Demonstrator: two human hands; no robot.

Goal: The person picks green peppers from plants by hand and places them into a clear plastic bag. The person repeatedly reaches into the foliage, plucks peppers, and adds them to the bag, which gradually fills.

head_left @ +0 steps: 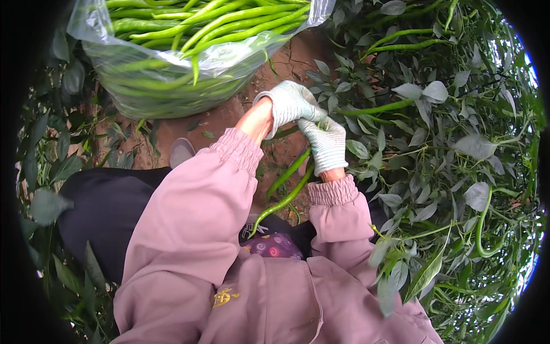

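Observation:
My left hand and my right hand, both in pale striped knit gloves, meet at the fingertips above the ground. Long green chili peppers hang from my right hand towards my lap, their upper ends hidden in its grip. The fingers of my left hand are curled; whether they pinch a pepper stem is hidden. Beyond my hands stands a clear plastic bag, filled with long green chili peppers that lie bundled at its open top.
Pepper plants crowd the right side, with green peppers hanging among the leaves. More foliage borders the left. Bare cracked soil runs between, with a shoe on it. Leaves overlap my right sleeve.

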